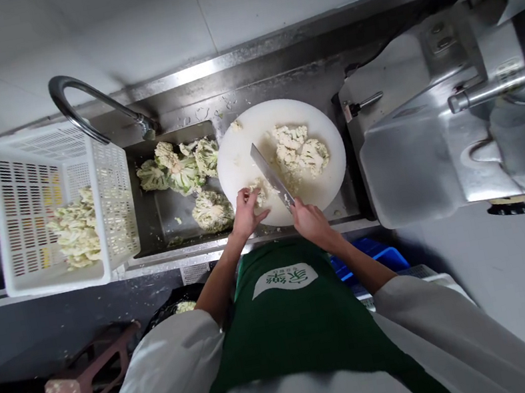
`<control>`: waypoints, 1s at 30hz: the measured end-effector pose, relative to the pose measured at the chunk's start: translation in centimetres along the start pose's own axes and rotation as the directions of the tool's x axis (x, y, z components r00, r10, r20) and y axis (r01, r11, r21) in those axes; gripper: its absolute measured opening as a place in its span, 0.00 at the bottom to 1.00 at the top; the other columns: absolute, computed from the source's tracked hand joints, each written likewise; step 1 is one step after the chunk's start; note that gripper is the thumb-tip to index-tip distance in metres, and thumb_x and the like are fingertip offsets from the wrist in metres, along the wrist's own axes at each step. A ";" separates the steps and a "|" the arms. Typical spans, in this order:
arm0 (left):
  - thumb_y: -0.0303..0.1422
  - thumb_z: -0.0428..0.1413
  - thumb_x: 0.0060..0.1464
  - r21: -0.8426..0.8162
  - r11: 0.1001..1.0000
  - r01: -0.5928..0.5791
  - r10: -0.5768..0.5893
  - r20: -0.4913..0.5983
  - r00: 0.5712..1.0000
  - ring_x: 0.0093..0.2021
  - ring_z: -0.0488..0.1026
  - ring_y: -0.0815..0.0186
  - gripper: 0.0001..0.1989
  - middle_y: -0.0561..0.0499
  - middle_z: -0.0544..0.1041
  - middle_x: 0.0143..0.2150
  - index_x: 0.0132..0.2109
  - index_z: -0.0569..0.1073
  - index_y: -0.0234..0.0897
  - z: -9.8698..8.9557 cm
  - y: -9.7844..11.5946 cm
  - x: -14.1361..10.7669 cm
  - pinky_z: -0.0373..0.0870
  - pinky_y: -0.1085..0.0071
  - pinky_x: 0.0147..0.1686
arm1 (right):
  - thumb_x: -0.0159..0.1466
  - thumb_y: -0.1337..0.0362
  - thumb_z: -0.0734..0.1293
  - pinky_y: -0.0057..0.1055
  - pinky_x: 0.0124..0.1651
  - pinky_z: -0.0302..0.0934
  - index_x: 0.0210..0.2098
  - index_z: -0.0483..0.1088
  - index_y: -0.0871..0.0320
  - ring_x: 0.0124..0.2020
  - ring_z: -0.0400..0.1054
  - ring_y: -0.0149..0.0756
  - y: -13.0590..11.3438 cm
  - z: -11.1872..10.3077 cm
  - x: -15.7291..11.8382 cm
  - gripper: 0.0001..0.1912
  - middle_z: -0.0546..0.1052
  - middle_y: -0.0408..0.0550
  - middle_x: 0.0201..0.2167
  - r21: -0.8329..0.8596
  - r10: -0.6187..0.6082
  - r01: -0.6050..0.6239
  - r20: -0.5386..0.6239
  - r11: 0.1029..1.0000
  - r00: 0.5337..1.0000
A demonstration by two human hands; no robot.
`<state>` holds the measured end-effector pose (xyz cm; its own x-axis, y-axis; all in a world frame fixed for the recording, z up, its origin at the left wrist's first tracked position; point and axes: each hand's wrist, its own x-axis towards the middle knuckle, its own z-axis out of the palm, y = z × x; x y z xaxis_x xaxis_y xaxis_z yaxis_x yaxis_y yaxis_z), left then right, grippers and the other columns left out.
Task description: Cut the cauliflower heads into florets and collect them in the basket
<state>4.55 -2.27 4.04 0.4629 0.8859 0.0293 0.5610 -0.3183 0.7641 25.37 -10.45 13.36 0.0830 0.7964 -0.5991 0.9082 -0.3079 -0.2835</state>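
Observation:
A round white cutting board (236, 160) lies on the steel counter. My right hand (311, 220) is closed round the handle of a knife (269, 173), its broad blade pointing up and left over the board. At the board's lower left, my left hand (247, 213) has thumb and fingers curved around a small cauliflower piece (258, 192), left of the blade. Larger cauliflower pieces (299, 149) rest right of the knife, among crumbs. Whole cauliflower heads (213, 210) with some green leaves sit in the sink left of the board.
A white plastic basket (114, 202) holding cut florets (76, 232) stands at the left, under a curved faucet (90, 98). A steel slicing machine (409, 164) borders the board's right side. Below the counter are a blue crate (375, 256) and a pink stool (89, 379).

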 end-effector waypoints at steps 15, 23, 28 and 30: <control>0.42 0.66 0.50 -0.610 0.721 0.329 -0.478 -0.094 0.873 0.32 0.71 0.70 0.21 0.53 0.74 0.33 0.49 0.78 0.38 0.0 -0.8 -0.3 0.72 0.72 0.35 | 0.77 0.60 0.50 0.33 0.42 0.61 0.54 0.65 0.62 0.39 0.78 0.46 1.3 1.7 -1.7 0.18 0.82 0.57 0.38 0.005 -0.078 0.078 0.009 0.997 0.997; 0.39 0.60 0.59 -0.369 0.898 0.240 -0.351 -0.273 0.896 0.38 0.74 0.67 0.15 0.45 0.74 0.47 0.50 0.77 0.38 0.6 -0.2 -0.7 0.75 0.69 0.39 | 0.77 0.61 0.49 0.31 0.44 0.61 0.54 0.65 0.63 0.42 0.78 0.45 -0.3 1.1 -1.4 0.19 0.82 0.58 0.39 -0.009 -0.139 0.139 -0.003 0.990 0.990; 0.38 0.60 0.60 -0.345 0.916 0.204 -0.317 -0.311 0.896 0.36 0.73 0.69 0.13 0.44 0.68 0.50 0.50 0.78 0.39 0.5 -0.2 -0.6 0.76 0.70 0.38 | 0.77 0.62 0.49 0.32 0.43 0.63 0.56 0.65 0.63 0.41 0.78 0.45 -1.0 1.4 -1.1 0.19 0.82 0.58 0.38 -0.051 -0.129 0.130 0.019 0.990 0.991; 0.38 0.60 0.60 -0.359 0.914 0.188 -0.302 -0.295 0.906 0.36 0.73 0.69 0.13 0.44 0.69 0.50 0.49 0.79 0.38 0.3 -0.3 -0.5 0.76 0.68 0.38 | 0.76 0.64 0.49 0.33 0.44 0.64 0.56 0.65 0.64 0.42 0.78 0.45 -1.4 1.6 -0.4 0.19 0.81 0.59 0.40 -0.062 -0.134 0.136 0.040 0.989 0.990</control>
<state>4.36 -2.72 3.54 0.0472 0.9988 -0.0140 0.3539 -0.0036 0.9353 23.39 -11.17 12.82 -0.0556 0.8092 -0.5849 0.9347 -0.1638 -0.3154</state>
